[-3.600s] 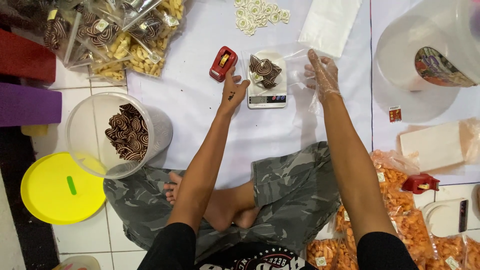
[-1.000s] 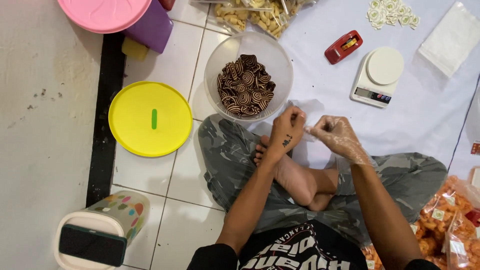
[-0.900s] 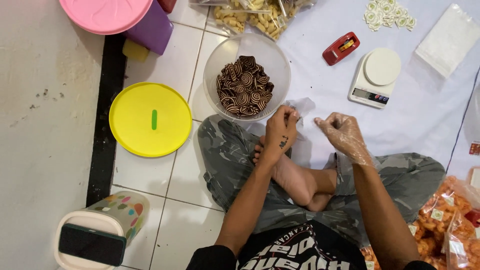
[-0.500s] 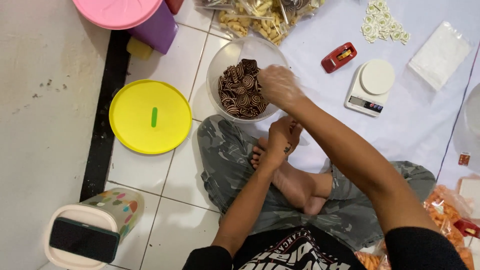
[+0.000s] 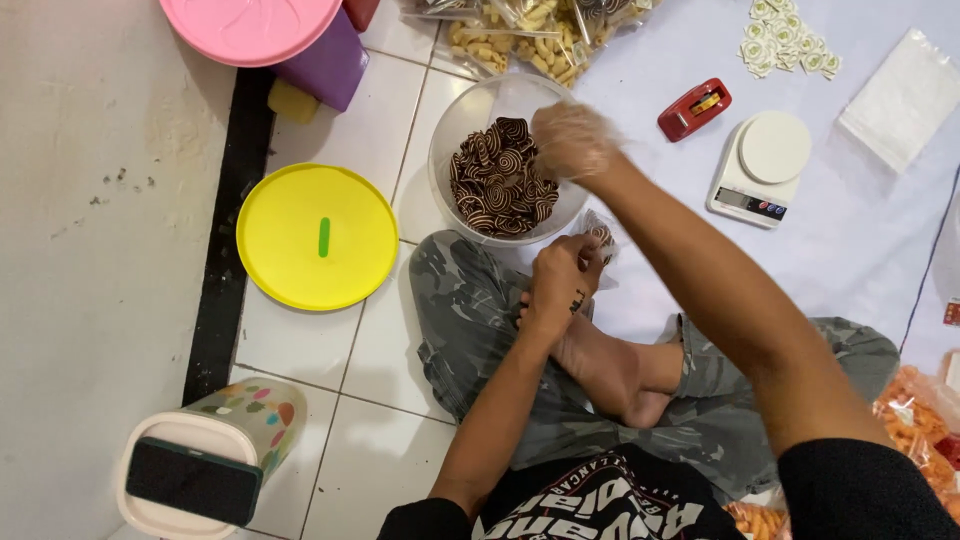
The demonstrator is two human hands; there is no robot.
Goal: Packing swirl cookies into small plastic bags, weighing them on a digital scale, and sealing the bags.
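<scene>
My right hand (image 5: 572,140), in a thin clear glove, is over the right rim of a clear round tub (image 5: 447,140) of brown-and-cream spiral biscuits (image 5: 500,185). Its fingers curl down towards the biscuits; whether it grips any is hidden by blur. My left hand (image 5: 558,282) rests just below the tub, above my crossed legs. It pinches a small clear plastic bag (image 5: 602,236) with a spiral biscuit inside.
A yellow lid (image 5: 318,236) lies left of the tub. A white kitchen scale (image 5: 760,165), red tape dispenser (image 5: 693,108), stack of clear bags (image 5: 905,95) and stickers (image 5: 790,40) lie on the white sheet. A pink-lidded purple bin (image 5: 300,45) stands top left; a phone lies on a container (image 5: 205,460).
My right hand left the bag beside my left hand and reached up over the biscuit tub. My left hand kept its hold on the bag.
</scene>
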